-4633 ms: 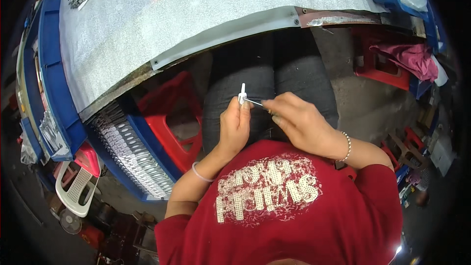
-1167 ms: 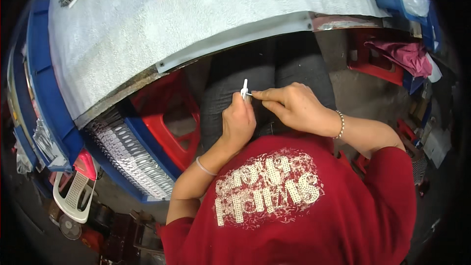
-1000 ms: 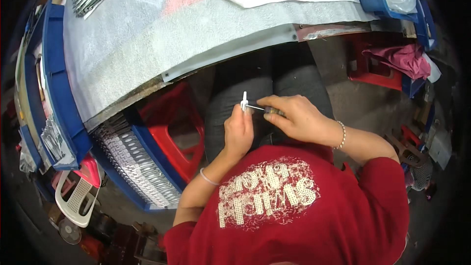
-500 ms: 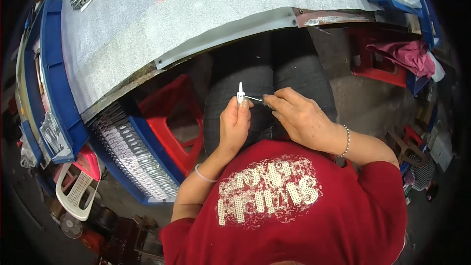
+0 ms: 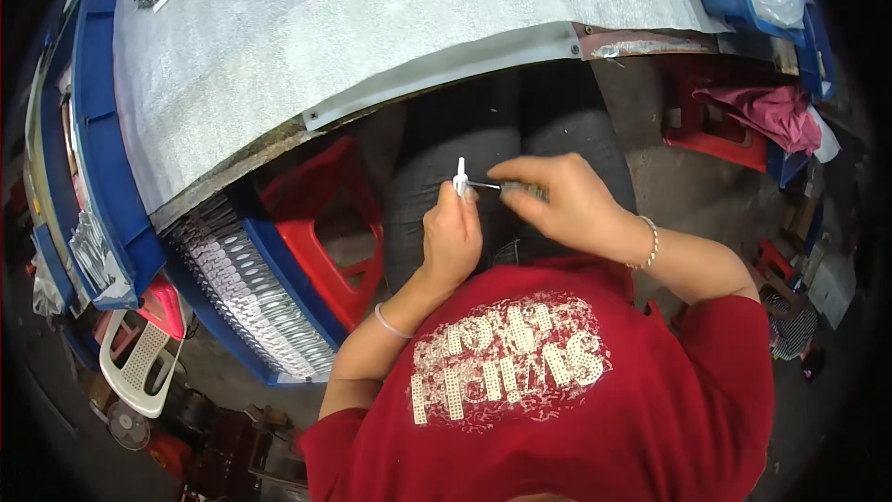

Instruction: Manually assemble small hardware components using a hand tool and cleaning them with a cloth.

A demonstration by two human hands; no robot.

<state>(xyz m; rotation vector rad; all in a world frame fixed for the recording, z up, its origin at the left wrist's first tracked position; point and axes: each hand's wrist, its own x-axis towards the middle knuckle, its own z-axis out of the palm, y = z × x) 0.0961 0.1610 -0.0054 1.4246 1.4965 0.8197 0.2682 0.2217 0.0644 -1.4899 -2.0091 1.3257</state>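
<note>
Above my lap, my left hand (image 5: 452, 240) pinches a small white plastic part (image 5: 461, 178) between thumb and fingers, its narrow tip pointing up and away from me. My right hand (image 5: 587, 209) holds a small screwdriver (image 5: 524, 190) by its grey handle, between the thumb and the fingers. The thin metal shaft runs leftward and its end meets the side of the white part. Whether a screw sits at that end is too small to tell.
The worktable (image 5: 251, 84), under a pale sheet, stands in front of me. A blue crate (image 5: 274, 377) of metal pieces in rows is low at the left, beside a red stool (image 5: 307, 232). Another red stool (image 5: 683, 130) bears a maroon cloth. Blue bins (image 5: 98, 84) line the left side.
My right fingers have loosened and lifted on the screwdriver, so more of its handle shows. The left hand keeps its pinch on the white part. The whole view has shifted slightly.
</note>
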